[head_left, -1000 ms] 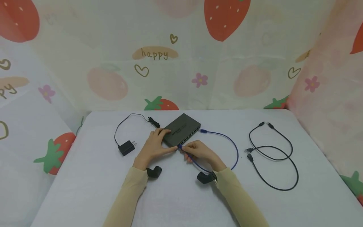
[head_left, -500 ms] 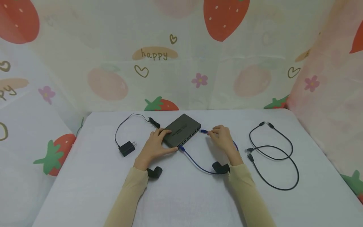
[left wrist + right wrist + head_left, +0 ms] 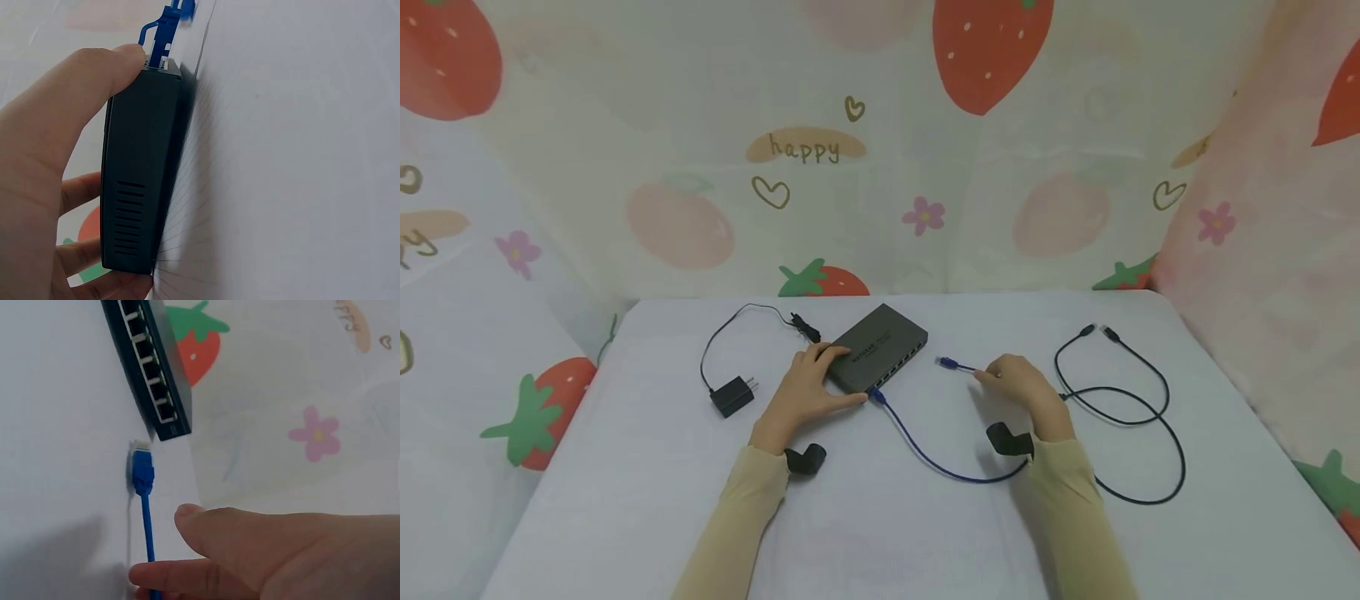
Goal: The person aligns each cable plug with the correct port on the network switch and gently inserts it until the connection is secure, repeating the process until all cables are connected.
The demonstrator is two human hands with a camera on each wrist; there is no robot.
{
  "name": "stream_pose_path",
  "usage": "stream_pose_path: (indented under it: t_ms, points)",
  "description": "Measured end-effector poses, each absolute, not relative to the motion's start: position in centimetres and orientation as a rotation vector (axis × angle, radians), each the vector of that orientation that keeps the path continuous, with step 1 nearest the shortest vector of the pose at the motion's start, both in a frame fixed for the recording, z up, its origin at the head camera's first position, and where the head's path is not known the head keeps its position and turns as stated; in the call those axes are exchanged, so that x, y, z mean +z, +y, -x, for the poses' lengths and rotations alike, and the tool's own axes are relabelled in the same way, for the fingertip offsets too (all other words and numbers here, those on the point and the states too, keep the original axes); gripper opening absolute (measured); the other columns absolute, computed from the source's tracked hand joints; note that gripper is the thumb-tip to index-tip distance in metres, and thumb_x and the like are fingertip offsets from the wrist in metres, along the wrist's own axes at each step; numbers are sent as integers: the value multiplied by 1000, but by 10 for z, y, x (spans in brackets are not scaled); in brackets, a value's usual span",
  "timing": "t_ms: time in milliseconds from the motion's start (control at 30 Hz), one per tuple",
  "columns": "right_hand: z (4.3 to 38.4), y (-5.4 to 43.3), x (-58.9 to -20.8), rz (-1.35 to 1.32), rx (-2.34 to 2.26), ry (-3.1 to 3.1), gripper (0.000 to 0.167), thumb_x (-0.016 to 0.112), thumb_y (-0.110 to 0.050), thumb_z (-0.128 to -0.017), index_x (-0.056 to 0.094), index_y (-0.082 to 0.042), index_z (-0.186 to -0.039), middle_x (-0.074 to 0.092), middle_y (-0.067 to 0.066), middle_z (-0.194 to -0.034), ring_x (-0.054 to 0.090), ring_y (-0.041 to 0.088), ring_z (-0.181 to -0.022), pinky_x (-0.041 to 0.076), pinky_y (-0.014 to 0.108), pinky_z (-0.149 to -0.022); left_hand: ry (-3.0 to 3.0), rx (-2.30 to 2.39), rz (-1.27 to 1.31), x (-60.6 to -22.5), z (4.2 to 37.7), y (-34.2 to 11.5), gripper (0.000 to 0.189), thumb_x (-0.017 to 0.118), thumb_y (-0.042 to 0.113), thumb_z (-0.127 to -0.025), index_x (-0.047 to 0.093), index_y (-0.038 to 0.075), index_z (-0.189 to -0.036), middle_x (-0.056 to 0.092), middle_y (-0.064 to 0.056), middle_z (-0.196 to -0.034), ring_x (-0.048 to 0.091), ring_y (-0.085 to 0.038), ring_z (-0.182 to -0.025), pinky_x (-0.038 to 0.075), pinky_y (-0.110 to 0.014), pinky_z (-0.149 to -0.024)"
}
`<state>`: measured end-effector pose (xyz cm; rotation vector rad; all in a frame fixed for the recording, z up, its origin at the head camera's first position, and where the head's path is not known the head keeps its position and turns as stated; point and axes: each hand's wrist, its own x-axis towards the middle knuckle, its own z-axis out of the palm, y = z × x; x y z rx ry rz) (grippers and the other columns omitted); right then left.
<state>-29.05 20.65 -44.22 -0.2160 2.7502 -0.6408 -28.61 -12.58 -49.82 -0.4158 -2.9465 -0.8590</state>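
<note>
A dark grey network switch (image 3: 880, 346) lies at an angle on the table, its row of ports facing the near right. My left hand (image 3: 805, 387) grips its left end, thumb at the port side and fingers round the opposite side. One plug (image 3: 165, 34) of the blue Ethernet cable (image 3: 917, 442) sits in the port nearest the thumb. The cable's other plug (image 3: 142, 472) lies outside the switch, just off its far corner. My right hand (image 3: 1022, 387) is behind this plug; the index finger (image 3: 187, 576) crosses the cable, while the thumb stands apart from it.
A black power adapter (image 3: 732, 397) with a thin cord (image 3: 718, 329) lies to the left. Two black Ethernet cables (image 3: 1172, 450) lie looped on the right, partly behind the right hand. The white table (image 3: 880, 533) ends at a strawberry-patterned cloth backdrop (image 3: 970, 250).
My right hand has left the plugged-in end and moved right to the loose end of the blue cable. The loose plug has shifted away from the switch. The left hand stays put.
</note>
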Motion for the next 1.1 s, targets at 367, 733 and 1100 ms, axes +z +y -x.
stream_pose_path:
  t_ms: [367,733,1100]
  points:
    - [253,209,-439,351,-626,2695,27,55,-23,-93,71,-1,-91,63,6,-79,45,15,-63,37,27,-56,-2961,-861,408,-498,285,-123,82,70,65,-66,46,24,-133,36,-10,-142,38,-31,-118,40,-49,-94]
    - [220,217,-445,485,-691,2650,22,59,-17,-90,64,-7,-71,49,-2,-59,41,10,-55,35,25,-51,-2948,-876,412,-500,285,-123,83,71,64,-65,46,23,-133,34,-12,-142,38,-32,-118,41,-50,-93]
    - [199,225,-455,508,-764,2673,22,65,-13,-85,60,-7,-65,48,-4,-55,41,8,-51,36,22,-46,-3120,-751,422,-479,275,-112,82,68,53,-77,36,16,-142,15,-22,-152,20,-44,-135,30,-57,-102]
